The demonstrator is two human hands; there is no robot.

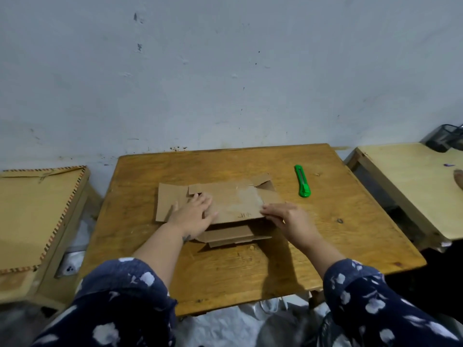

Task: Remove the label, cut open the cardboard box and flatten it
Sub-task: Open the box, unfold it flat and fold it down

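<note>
A brown cardboard box [233, 199] lies opened out and nearly flat in the middle of the wooden table [250, 266], with flaps sticking out at the left, back right and front. Handwriting shows on its top panel near the front edge. My left hand [193, 214] rests palm down, fingers spread, on the left part of the cardboard. My right hand [288, 219] presses on the panel's right front corner, fingers bent over the edge. A green utility knife [302, 181] lies on the table to the right of the box, apart from both hands. No label is visible.
A flat tan board with a stitched edge [37, 214] sits on a stand to the left. A pale wooden table [413, 186] stands to the right, with a dark object [443, 140] at its back. A bluish wall rises right behind the table. White plastic lies on the floor below.
</note>
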